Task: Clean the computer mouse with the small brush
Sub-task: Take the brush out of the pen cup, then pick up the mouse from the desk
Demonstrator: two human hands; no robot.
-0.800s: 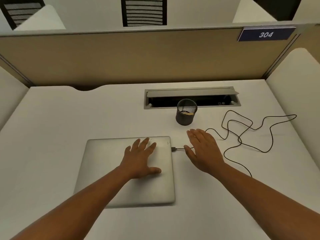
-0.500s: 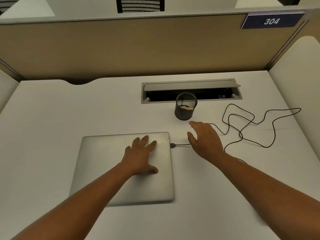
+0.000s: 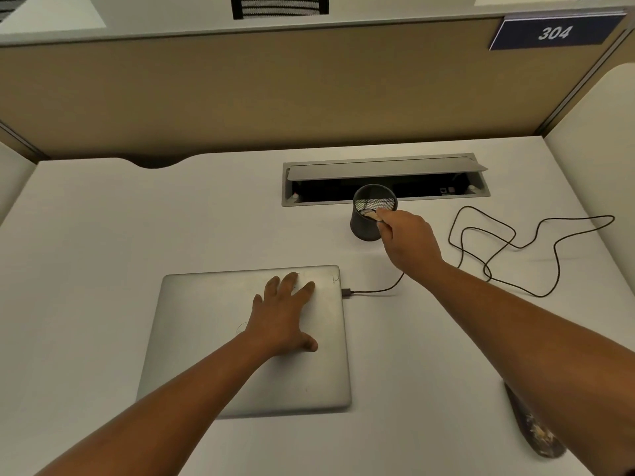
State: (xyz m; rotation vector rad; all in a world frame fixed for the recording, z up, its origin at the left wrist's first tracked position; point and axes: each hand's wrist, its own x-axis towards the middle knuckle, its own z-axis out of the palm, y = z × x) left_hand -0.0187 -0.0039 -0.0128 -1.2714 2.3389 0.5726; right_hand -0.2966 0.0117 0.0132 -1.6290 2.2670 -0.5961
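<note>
The wide flat desk top [image 3: 103, 252] is plain off-white. The closed metal laptop [image 3: 206, 338] is matte silver-grey. The round mesh pen cup [image 3: 364, 228] is black, as is the thin looping cable [image 3: 536, 231]. The rectangular number plate [image 3: 553, 32] is navy with white digits.

Right hand [image 3: 409, 240] reached forward to mesh cup [image 3: 369, 218], fingers pinching brush [image 3: 372, 214].
</note>
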